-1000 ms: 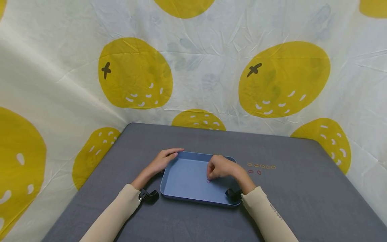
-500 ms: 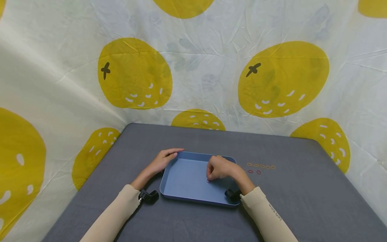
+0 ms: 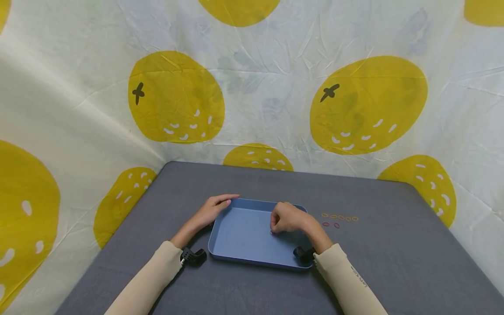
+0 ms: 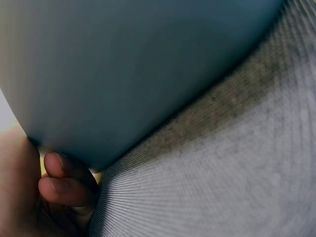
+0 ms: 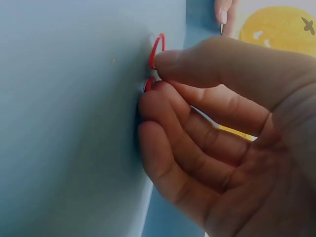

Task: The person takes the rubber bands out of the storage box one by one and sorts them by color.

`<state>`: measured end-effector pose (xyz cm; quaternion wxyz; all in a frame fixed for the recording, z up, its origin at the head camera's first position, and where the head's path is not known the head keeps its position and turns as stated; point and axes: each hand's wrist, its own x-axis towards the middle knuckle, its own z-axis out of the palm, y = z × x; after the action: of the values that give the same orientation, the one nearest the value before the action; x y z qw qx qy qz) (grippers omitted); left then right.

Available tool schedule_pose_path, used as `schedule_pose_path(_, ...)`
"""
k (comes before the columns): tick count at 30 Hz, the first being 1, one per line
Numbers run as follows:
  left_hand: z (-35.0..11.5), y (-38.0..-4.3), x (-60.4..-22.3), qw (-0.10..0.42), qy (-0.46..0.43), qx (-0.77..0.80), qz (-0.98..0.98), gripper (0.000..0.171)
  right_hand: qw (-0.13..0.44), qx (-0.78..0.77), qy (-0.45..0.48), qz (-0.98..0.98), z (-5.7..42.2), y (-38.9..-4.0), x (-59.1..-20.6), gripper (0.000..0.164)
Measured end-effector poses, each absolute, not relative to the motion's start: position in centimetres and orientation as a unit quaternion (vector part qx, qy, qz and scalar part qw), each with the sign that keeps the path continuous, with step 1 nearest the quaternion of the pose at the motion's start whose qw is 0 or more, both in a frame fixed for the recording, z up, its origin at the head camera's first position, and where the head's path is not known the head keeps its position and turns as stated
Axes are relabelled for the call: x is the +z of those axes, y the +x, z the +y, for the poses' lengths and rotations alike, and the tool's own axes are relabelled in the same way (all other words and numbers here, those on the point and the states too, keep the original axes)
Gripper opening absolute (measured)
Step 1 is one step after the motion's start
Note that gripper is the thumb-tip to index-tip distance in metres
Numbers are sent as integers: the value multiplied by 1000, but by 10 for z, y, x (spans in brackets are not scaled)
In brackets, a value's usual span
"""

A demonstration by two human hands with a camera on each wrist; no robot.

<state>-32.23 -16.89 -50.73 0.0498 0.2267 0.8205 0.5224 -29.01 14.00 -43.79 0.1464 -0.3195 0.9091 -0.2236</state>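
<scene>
Over the floor of the blue tray, my right hand pinches a small red rubber band between thumb and fingertips. In the right wrist view part of the band loops above the thumb tip, and more red shows by the index finger; whether it is the same band I cannot tell. My left hand holds the tray at its far left corner, thumb at the rim and index finger stretched along it. Other left fingers curl beside the tray's outer wall in the left wrist view.
Right of the tray, several orange rubber bands lie in a row on the grey tabletop. Two red rubber bands lie just in front of them. A white curtain with yellow fruit prints hangs behind the table.
The right hand stays over the same part of the tray; the band at its fingertips has shifted slightly and shows less below them. The left hand and tray have not moved.
</scene>
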Motion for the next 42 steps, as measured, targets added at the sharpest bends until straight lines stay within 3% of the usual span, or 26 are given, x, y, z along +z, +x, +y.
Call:
schedule_pose_path(29, -166, -323, -506, 61, 227, 525, 818, 40, 137, -381, -280, 871, 170, -296, -415, 8)
schedule_pose_path(42, -163, -299, -473, 55, 235, 533, 811, 38, 106, -443, -256, 853, 178, -297, -407, 16)
